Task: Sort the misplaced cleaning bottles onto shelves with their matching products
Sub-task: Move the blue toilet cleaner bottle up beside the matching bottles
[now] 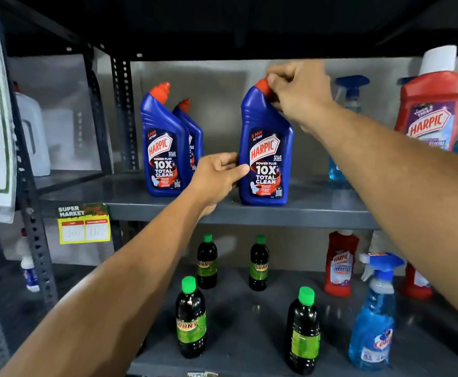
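bottle: blue plastic Harpic toilet-cleaner bottle with a red angled cap (266, 148), standing upright near the front edge of the grey metal middle shelf (317, 210)
right hand (298, 91): fingers pinched round the red cap and neck
left hand (217, 176): fingers and thumb pressed on the bottle's lower left side, a loose grip
neighbours: two more blue Harpic bottles (165, 148) just to the left, standing apart from it
below: green-capped dark Sunny bottles (190, 319) on the lower shelf
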A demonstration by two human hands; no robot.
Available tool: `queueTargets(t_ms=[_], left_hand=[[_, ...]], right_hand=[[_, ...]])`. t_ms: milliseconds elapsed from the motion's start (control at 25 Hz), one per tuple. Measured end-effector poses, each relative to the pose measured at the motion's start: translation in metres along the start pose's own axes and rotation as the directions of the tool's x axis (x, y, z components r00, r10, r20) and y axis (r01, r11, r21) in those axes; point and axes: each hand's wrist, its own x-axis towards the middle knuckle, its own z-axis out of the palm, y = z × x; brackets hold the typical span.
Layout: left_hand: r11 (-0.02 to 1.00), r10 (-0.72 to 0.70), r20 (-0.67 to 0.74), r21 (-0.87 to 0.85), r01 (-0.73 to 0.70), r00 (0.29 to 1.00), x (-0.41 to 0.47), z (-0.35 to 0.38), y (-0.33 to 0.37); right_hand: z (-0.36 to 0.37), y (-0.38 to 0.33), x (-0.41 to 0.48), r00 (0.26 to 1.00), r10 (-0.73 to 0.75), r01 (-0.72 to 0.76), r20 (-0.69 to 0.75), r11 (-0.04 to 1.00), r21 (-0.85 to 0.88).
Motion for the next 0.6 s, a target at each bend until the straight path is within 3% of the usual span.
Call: queueTargets(t_ms=[360, 440, 520, 600], left_hand=[[1.0, -0.016, 0.033, 0.028, 0.015, 0.999, -0.003, 0.001, 0.0], [0.987, 0.085, -0.101, 0.143, -0.071, 0.991, -0.014, 0.003, 0.004], [0.956, 0.255, -0.25, 0.21, -0.205, 0.934, -0.043, 0.005, -0.002], [0.918, 0.363, -0.233, 0.255, -0.304, 0.902, -0.09, 0.012, -0.037]], right_hand=[[0.002, 0.002, -0.009, 0.998, -0.055, 0.053, -0.04, 0.997, -0.051], [-0.007, -0.003, -0.025, 0.988, -0.144, 0.135, -0.047, 0.978, -0.158], [-0.025, -0.009, -0.058, 0.967, -0.254, 0.248, -0.027, 0.959, -0.139], [-0.048, 0.0, -0.108, 0.942, -0.331, 0.334, 0.046, 0.94, -0.072]])
